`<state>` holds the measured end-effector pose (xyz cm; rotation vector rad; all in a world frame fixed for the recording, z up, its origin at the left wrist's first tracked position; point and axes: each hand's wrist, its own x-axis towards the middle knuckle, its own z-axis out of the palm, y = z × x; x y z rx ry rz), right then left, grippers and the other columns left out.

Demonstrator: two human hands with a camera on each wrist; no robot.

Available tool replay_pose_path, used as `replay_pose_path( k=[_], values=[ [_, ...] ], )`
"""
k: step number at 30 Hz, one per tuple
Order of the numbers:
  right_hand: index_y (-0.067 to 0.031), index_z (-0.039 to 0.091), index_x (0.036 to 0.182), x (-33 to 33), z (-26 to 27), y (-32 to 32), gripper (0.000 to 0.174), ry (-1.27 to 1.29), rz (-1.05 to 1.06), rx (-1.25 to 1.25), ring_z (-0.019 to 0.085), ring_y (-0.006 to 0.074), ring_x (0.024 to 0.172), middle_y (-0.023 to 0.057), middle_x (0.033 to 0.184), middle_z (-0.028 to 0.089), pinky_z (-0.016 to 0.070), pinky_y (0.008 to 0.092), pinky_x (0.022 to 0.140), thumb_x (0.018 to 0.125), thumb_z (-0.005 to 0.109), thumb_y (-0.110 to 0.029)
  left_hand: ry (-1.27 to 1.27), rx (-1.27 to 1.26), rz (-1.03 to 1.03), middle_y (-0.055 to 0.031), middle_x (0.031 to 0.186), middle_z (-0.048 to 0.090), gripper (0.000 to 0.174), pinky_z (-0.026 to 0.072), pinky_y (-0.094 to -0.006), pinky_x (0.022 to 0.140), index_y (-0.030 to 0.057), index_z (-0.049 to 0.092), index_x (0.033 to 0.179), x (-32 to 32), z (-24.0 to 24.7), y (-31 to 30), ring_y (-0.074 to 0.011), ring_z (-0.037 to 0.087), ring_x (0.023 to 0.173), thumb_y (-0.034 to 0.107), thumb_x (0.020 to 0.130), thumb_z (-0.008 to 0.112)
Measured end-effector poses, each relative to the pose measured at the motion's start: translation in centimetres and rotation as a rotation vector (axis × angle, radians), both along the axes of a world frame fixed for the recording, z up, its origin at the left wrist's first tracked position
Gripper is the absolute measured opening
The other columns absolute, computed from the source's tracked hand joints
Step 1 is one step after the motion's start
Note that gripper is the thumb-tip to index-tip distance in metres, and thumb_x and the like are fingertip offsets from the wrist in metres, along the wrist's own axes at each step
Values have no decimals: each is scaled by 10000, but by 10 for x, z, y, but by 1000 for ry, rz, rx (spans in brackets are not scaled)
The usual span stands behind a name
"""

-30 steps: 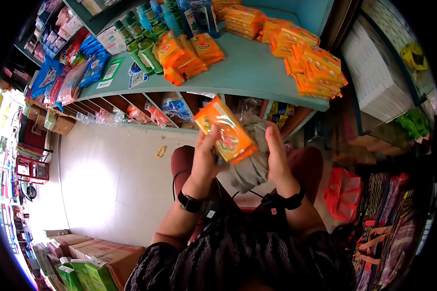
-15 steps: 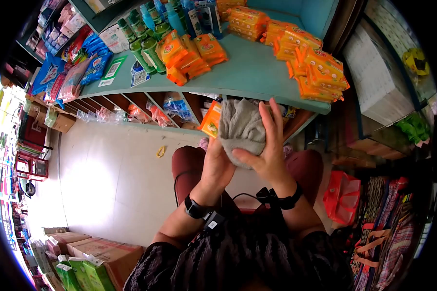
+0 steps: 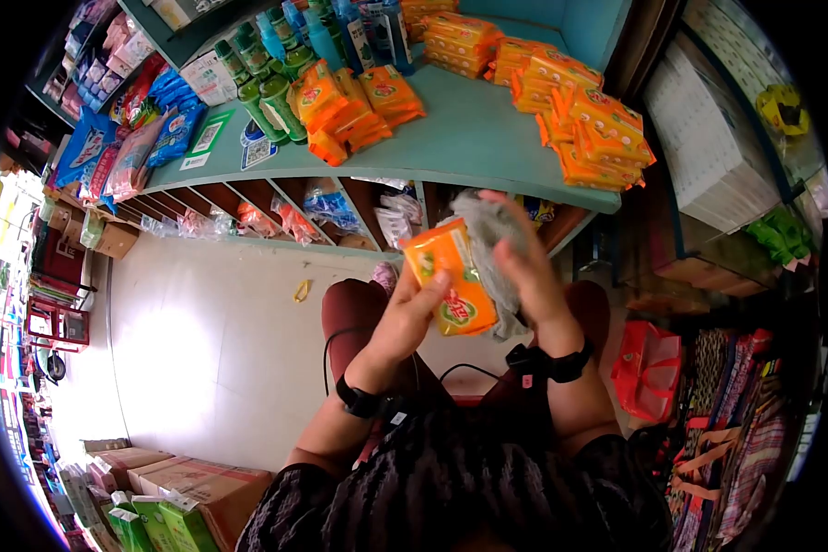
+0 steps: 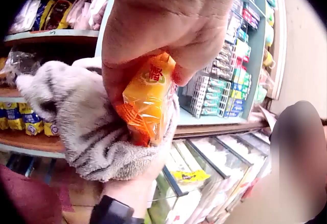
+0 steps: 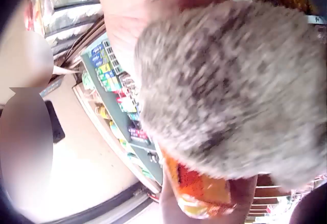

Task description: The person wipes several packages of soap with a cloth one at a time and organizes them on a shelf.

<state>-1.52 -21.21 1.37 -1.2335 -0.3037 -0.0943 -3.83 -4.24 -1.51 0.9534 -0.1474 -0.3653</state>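
An orange plastic-wrapped pack (image 3: pixel 451 281), with fruit pictures on its label, is gripped by my left hand (image 3: pixel 403 317), the thumb lying across its front. In the left wrist view the pack (image 4: pixel 148 91) shows end-on below my palm. My right hand (image 3: pixel 535 276) holds a fluffy grey cloth (image 3: pixel 495 262) against the pack's far side; the hand is blurred, and cloth hides part of its fingers. From the right wrist, the cloth (image 5: pixel 230 91) fills much of the view, with the orange pack (image 5: pixel 202 188) poking out below it.
Ahead, a green counter (image 3: pixel 469 138) bears stacked orange packs (image 3: pixel 598 129), more packs (image 3: pixel 345 106) and green bottles (image 3: pixel 271 106). Cubbyholes (image 3: pixel 258 216) with bagged goods run underneath. A red bag (image 3: pixel 649 368) is at the right, cardboard boxes (image 3: pixel 193 488) at the lower left.
The cloth covered most of the pack half a second ago; now the pack's label faces up in front of it. My right hand has shifted slightly right, and the pack has turned more upright.
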Motion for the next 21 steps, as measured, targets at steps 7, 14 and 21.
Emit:
replay_pose_path(
  k=[7, 14, 21],
  values=[
    [-41, 501, 1232, -2, -18, 7, 370, 156, -75, -63, 541, 123, 1022, 55, 1092, 591, 424, 257, 909, 929, 601, -228, 110, -159, -143, -75, 1282, 494, 481, 422, -330, 973, 54, 322, 1386, 4, 0, 10, -166, 509, 1154, 233, 975, 496],
    [-102, 487, 1248, -11, -75, 18, 346, 306, -23, 45, 517, 149, 1084, 77, 1194, 548, 417, 288, 938, 937, 582, -221, -27, -68, -27, -55, 1169, 565, 421, 456, -292, 907, 38, 407, 1320, 5, 5, 5, -134, 554, 1064, 272, 980, 487],
    [-24, 465, 1279, -17, -44, 18, 464, 238, 49, 82, 460, 135, 1143, 63, 1213, 517, 339, 276, 999, 1001, 403, -391, -117, 136, 65, -72, 1220, 521, 514, 421, -284, 928, 19, 342, 1388, 20, -14, 0, -132, 513, 1078, 379, 1023, 300]
  ],
)
